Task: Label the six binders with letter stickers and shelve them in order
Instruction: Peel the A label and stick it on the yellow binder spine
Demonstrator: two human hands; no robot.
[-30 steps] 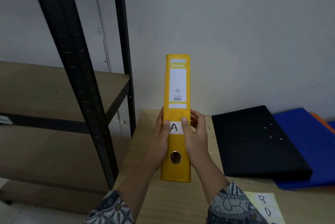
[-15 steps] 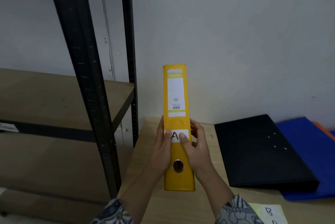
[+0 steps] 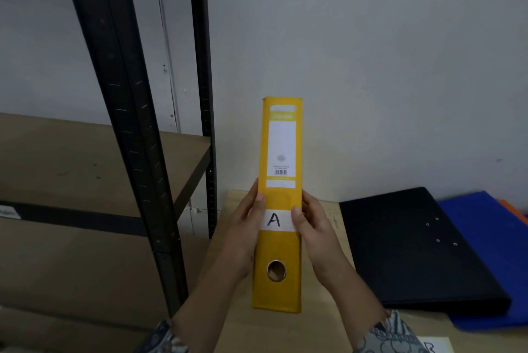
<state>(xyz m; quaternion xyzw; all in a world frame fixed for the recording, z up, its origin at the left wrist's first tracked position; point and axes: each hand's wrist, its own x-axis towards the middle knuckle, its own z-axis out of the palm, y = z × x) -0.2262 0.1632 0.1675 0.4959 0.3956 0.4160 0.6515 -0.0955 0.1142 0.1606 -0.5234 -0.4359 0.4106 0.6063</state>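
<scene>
yellow binder [image 3: 281,198], A sticker [image 3: 275,220] looks stuck on | left hand [image 3: 245,227] + right hand [image 3: 317,227] gripping its sides | next: probably onto the shelf [image 3: 85,164]

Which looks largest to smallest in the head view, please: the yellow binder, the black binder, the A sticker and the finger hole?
1. black binder
2. yellow binder, shown spine-on and nearer, so true size is unsure
3. A sticker
4. finger hole

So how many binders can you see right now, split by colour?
Yellow binder: 1
Black binder: 1
Blue binder: 1
Orange binder: 1, only an edge shows
Total: 4 in view
</scene>
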